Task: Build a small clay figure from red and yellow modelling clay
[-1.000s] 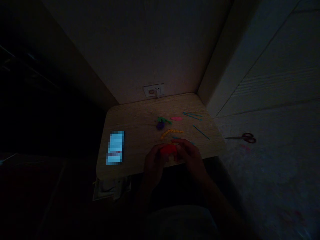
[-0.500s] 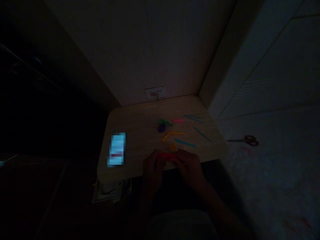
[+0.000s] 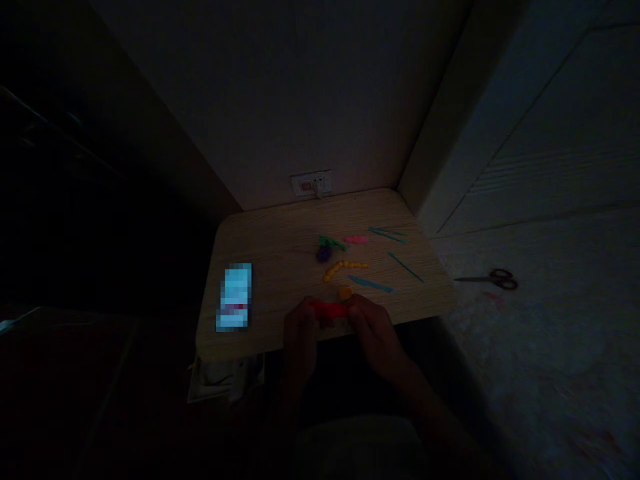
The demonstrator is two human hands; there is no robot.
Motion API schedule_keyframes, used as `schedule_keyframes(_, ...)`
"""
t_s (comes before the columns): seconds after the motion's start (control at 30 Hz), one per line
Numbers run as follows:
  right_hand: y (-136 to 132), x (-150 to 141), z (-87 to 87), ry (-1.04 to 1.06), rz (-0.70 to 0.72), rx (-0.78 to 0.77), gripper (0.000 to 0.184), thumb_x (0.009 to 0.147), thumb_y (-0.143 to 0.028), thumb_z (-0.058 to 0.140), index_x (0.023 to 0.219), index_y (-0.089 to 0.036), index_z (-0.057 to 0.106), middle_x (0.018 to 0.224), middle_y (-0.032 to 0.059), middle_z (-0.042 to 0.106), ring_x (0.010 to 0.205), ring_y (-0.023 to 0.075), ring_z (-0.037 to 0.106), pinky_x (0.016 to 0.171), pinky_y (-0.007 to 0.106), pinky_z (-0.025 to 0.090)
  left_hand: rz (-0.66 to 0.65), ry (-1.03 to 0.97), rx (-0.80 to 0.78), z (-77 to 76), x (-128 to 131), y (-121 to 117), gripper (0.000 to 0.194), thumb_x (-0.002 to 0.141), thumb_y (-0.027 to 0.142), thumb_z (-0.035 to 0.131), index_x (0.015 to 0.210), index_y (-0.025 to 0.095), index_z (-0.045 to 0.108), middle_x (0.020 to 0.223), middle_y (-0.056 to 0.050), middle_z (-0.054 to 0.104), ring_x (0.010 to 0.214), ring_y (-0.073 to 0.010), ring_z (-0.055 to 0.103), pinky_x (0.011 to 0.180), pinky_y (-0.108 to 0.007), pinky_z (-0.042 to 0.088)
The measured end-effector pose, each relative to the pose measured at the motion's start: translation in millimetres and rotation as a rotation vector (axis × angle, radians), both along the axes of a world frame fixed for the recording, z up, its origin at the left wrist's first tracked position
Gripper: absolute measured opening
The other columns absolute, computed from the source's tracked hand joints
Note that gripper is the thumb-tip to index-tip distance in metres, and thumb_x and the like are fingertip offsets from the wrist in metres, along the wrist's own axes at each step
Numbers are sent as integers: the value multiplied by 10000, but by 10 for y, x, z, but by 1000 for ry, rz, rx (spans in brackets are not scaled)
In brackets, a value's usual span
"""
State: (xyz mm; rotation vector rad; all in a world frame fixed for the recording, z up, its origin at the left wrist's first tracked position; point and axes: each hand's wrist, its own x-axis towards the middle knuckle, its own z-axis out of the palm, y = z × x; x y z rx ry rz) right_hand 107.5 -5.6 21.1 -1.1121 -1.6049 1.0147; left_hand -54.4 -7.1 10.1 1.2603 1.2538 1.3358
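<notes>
Between my two hands, over the near edge of the small wooden table (image 3: pixel 280 280), is a red piece of modelling clay (image 3: pixel 330 309). My left hand (image 3: pixel 301 333) is closed on its left end, and my right hand (image 3: pixel 373 327) pinches its right end. Just beyond it sits an orange lump of clay (image 3: pixel 345 293). Farther back lie a curved strand of orange clay beads (image 3: pixel 345 265), a purple clay cluster (image 3: pixel 324 253) with a green clay piece (image 3: pixel 333 243) on its far side, and a pink clay piece (image 3: pixel 356 240). The dim light hides finger details.
Right of the clay are a blue modelling knife (image 3: pixel 371 285) and several thin blue tools (image 3: pixel 406 267). A lit phone (image 3: pixel 234 297) lies at the table's left. Scissors (image 3: pixel 487 279) rest on the floor at right. A wall socket (image 3: pixel 311 183) holds a plug.
My hands have drawn slightly apart, and more of the red clay shows between them. The other pieces on the table stay where they were.
</notes>
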Motion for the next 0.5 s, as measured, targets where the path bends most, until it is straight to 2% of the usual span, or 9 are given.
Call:
schedule_keyframes(0.07,0,28,16,9,39,-3,332,1079,-336,428,980,-223,724,927,70,706,913,229,658,833,353,485,7,40,11,-9,-44,-10,477,991,610,529,914,170,697,793,-42,687,736,-173,619,705,-279,487)
schedule_keyframes(0.13,-7,51,25,-2,56,-5,275,1062,-322,482,1057,-239,744,996,77,731,971,240,676,867,363,503,18,108,33,10,-85,-18,391,945,526,655,1142,190,681,991,-62,726,872,-194,661,785,-291,517)
schedule_keyframes(0.2,-16,69,30,-4,49,-35,216,1029,-306,555,1139,-250,732,996,68,747,934,233,692,829,351,525,-7,204,110,53,-120,-18,472,866,427,776,1271,227,639,1125,-70,719,979,-214,672,846,-311,536)
schedule_keyframes(0.27,-22,86,32,22,30,-92,211,983,-295,630,1174,-246,706,939,46,753,847,213,697,757,323,534,-75,325,231,107,-152,-7,495,805,334,841,1259,248,662,1143,-68,716,1011,-224,671,864,-325,544)
schedule_keyframes(0.37,-24,106,23,76,5,-162,132,936,-312,698,1038,-232,720,832,16,736,718,178,661,665,286,510,-126,454,347,180,-198,12,247,842,271,821,1072,244,735,1003,-52,724,913,-204,676,804,-312,546)
schedule_keyframes(0.43,-26,111,10,99,-12,-182,110,907,-335,737,921,-226,735,781,8,723,679,166,636,640,278,496,-131,493,358,209,-220,13,124,868,276,807,961,234,736,899,-34,713,838,-187,667,759,-295,534)
schedule_keyframes(0.5,-31,104,1,120,-25,-200,134,877,-351,770,864,-221,744,751,6,717,661,162,629,622,273,485,-149,510,328,223,-228,0,130,861,282,818,909,223,712,866,-22,701,811,-176,660,740,-282,523)
